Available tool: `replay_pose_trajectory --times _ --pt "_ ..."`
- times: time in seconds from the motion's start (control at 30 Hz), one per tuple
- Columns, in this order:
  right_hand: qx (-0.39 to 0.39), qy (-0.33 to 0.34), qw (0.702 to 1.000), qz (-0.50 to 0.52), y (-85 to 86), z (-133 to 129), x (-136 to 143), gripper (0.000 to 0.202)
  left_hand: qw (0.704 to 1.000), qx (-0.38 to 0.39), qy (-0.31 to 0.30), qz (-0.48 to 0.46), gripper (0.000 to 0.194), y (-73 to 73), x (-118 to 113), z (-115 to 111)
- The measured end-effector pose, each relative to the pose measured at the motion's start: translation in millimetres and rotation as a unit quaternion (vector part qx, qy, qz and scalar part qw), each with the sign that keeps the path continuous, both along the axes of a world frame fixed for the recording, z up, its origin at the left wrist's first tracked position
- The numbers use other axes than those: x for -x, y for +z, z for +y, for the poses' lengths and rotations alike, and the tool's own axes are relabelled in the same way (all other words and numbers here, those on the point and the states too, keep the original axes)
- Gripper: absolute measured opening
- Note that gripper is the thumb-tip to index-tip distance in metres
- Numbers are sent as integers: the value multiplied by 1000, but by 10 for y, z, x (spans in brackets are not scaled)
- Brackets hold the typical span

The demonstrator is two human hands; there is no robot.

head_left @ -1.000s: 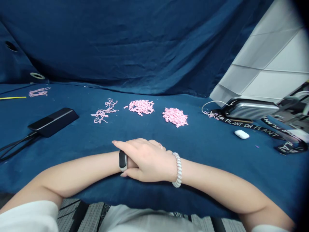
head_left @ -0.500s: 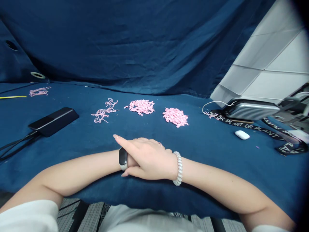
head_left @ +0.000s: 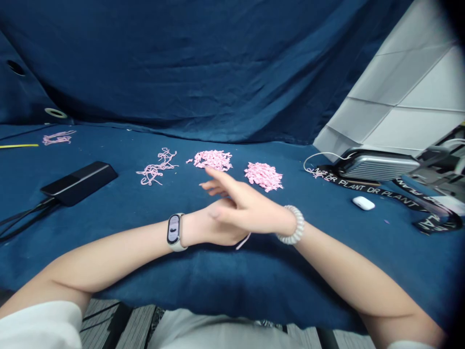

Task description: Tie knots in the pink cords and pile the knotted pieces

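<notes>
The cloth [head_left: 109, 271] over the table and the drape [head_left: 181, 63] behind it were deep navy blue. At twelve o'clock from the hands lay two heaps of pale pink bits [head_left: 212, 159] [head_left: 263, 175], and at eleven o'clock a loose tangle of pink string [head_left: 155, 169]; another pink tangle [head_left: 56, 138] sat far off at ten o'clock beside a yellow strip [head_left: 18, 145]. A pink strand [head_left: 242, 241] showed under the hands. The left wrist bore a white band with a dark screen [head_left: 174, 231], the right a pearly white bracelet [head_left: 292, 227]. At nine o'clock lay a black box [head_left: 78, 182]. At two o'clock were a silver case [head_left: 378, 165], a black strap with white lettering [head_left: 374, 188] and a white earbud case [head_left: 363, 203]. The wall [head_left: 407, 92] was white tile.
</notes>
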State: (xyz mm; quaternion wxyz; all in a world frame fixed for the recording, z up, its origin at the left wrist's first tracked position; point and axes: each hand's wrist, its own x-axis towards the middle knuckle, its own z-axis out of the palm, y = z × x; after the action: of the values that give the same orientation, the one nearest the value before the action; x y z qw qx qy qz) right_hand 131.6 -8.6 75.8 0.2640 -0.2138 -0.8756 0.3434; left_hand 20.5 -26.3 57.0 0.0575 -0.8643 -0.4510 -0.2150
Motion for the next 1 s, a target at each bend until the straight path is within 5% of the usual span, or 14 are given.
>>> replay_pose_trajectory --times 0.13,0.23,0.37,0.43,0.6,0.77,1.0 --pt "166 47 984 44 73 164 -149 63 948 -157 -274 28 20 73 182 130" --pt "304 73 947 68 58 231 -186 65 938 -230 -258 -11 21 211 282 149" --pt "393 200 897 35 37 297 -227 72 961 -198 -185 -55 20 418 386 117" --pt "381 209 900 44 59 312 -251 58 969 -175 -149 -94 17 500 434 104" --pt "315 100 941 68 117 330 -265 36 960 -66 -111 -249 16 621 492 84" --pt "286 34 947 142 87 402 -260 33 895 84 -177 -401 25 629 445 92" --pt "34 -71 995 -69 113 379 -249 32 795 117 -233 -548 17 631 426 131"
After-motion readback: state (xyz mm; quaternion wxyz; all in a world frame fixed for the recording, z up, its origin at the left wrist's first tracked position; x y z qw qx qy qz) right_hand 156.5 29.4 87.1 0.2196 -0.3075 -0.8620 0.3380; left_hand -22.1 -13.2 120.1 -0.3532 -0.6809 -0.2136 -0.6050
